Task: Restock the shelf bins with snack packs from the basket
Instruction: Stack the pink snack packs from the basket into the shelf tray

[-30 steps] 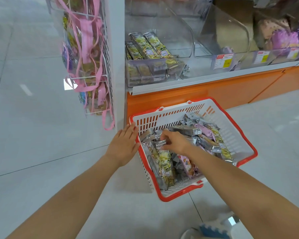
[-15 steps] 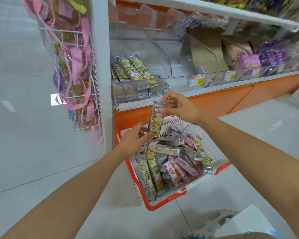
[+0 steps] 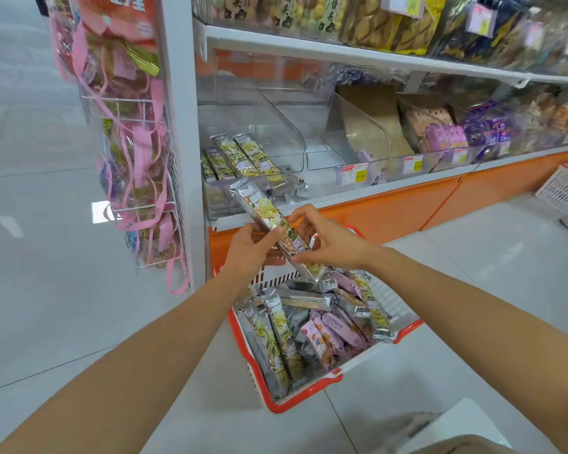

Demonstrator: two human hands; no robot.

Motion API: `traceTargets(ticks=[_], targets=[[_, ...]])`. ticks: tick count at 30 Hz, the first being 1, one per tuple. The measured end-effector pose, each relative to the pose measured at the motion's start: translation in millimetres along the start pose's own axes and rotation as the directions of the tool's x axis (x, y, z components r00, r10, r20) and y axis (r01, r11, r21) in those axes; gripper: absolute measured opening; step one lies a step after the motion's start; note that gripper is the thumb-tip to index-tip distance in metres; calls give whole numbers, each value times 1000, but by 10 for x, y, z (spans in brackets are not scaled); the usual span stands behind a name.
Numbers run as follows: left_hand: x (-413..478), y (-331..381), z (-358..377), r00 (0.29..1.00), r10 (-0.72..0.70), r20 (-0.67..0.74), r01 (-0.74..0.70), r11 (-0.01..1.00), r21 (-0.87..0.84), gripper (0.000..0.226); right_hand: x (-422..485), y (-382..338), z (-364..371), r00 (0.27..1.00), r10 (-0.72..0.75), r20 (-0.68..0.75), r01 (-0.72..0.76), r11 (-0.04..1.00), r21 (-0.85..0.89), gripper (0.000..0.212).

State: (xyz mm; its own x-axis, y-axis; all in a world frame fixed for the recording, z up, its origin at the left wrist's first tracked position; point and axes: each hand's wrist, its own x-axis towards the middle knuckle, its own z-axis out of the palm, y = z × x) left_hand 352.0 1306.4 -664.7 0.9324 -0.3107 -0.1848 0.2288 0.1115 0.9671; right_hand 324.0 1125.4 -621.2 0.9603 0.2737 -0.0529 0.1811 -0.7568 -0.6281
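- Furthest left, at nine o'clock in the frame, a wire rack (image 3: 151, 103) on the end of the shelving unit carries clear bags tied with pink ribbon (image 3: 145, 152).
- The person's left hand (image 3: 250, 253), just left of centre, grips a long snack pack (image 3: 269, 221), with the thumb across the pack's printed front and the fingers curled behind it.
- That silver pack with yellow-green print hangs tilted above the basket, its upper end pointing to eleven o'clock towards the shelf and its lower end to five o'clock.
- At twelve o'clock from the hands, a clear shelf bin (image 3: 289, 149) on the bottom shelf holds matching green packs (image 3: 240, 158) lying side by side.
- The right hand (image 3: 332, 244) pinches the lower half of the same pack from the other side, thumb and curled fingers closed on its edge.
- Below both hands, at six o'clock, the red-rimmed basket (image 3: 295, 398) sits on the tiled floor, touching the orange base of the shelving and heaped with silver-green packs (image 3: 276, 332) and pink packs (image 3: 328, 335).
- Towards two o'clock, more clear bins (image 3: 368, 139) with curved walls line the shelf, with a price tag (image 3: 354, 173) on the front edge.
- Further right, purple packs (image 3: 446, 139) fill the next bin.
- At three o'clock, on the frame's edge, a second white basket (image 3: 564, 191) rests on the floor.
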Motion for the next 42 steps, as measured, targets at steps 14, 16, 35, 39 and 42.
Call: traceTargets(ticks=[14,16,35,39,42], targets=[[247,156,-549,670,735,105,-271,111,956,62,586,-421,-704,949,25,-313,-6,998,62,37],[264,144,-659,730,668,144,-203,11,979,76,836,-512,-728,945,48,-324,-34,998,49,35],[445,30,-1054,636,676,372,-236,-289,928,91,2160,-647,-97,963,124,-240,-177,961,-211,33],[451,25,-1052,627,683,375,-246,-283,927,92,2123,-667,-71,963,109,-246,-182,937,-297,34],[448,20,-1051,637,676,370,-253,-269,929,91,2113,-702,-71,961,114,-252,-201,914,-352,31]])
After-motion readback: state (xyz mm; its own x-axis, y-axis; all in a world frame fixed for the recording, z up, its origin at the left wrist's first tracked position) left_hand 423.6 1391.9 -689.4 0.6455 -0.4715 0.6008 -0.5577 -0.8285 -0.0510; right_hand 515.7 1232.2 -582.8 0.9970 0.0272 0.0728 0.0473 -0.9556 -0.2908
